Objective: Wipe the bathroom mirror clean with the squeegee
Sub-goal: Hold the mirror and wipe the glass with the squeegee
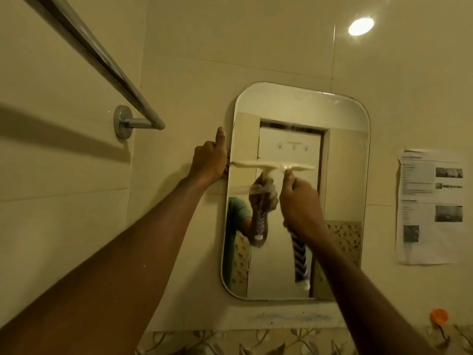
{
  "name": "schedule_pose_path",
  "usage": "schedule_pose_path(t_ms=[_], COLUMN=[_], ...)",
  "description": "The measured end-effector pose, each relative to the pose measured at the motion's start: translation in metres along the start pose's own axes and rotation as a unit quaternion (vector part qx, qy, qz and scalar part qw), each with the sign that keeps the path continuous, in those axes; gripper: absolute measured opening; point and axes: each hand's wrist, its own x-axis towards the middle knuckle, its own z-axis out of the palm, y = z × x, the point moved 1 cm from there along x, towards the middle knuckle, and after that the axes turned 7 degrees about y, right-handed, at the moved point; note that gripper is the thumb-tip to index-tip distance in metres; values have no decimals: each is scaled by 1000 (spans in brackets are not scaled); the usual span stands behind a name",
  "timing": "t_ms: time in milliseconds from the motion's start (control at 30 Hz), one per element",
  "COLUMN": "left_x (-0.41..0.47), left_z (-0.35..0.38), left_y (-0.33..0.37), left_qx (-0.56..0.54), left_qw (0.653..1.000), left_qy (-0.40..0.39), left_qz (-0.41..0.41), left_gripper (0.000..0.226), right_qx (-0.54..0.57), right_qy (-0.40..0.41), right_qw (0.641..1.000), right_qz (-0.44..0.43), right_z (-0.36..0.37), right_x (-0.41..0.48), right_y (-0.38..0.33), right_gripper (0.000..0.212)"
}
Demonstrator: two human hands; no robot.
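Note:
A rounded rectangular mirror point(340, 160) hangs on the cream tiled wall. My right hand point(300, 201) is closed around the blue-and-white striped handle of a squeegee point(299, 254). Its cream blade lies level across the glass at mid height, blurred by motion. My left hand point(210, 162) grips the mirror's left edge, thumb pointing up. The glass reflects my hand, the squeegee and a doorway.
A chrome towel rail point(102, 60) juts from the wall at upper left. A printed paper sheet point(432, 206) is stuck to the tiles right of the mirror. An orange hook point(439, 317) sits at lower right. Patterned tiles run below.

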Motion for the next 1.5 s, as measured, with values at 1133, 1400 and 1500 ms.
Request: schedule_pose_path(t_ms=[1133,1400,1500], left_x=[-69,-82,-83], left_z=[2,4,4], left_y=[-57,-70,-72], left_qx=[6,13,17], left_qw=[998,996,996], left_qy=[22,23,23], left_qz=[-65,-79,-80], left_gripper=[80,82,84], right_qx=[-32,-53,-83], right_qy=[-29,-6,-27], right_qw=[996,996,991], right_qz=[81,65,106], right_z=[28,28,38], right_x=[-127,-113,-159], right_y=[70,71,96], right_gripper=[45,45,45])
